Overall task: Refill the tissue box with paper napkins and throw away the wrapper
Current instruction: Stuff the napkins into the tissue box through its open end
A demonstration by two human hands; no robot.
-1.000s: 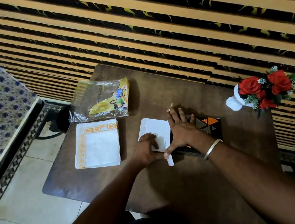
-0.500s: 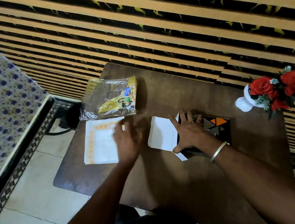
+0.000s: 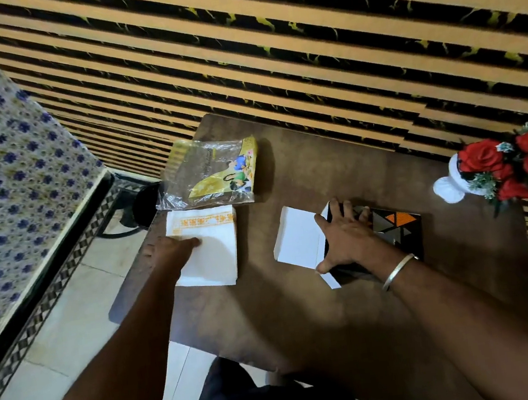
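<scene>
- While the refill is under way, the left hand (image 3: 175, 246) lies flat and open on the white, orange-bordered paper napkin stack (image 3: 207, 245), presumably to take more.
- Behind it, the empty clear-and-yellow plastic wrapper (image 3: 210, 176) waits for disposal.
- Rightward, the right hand (image 3: 343, 240), fingers spread and gripping nothing, steadies the black patterned tissue box (image 3: 394, 227), its white flap (image 3: 296, 237) open.
</scene>
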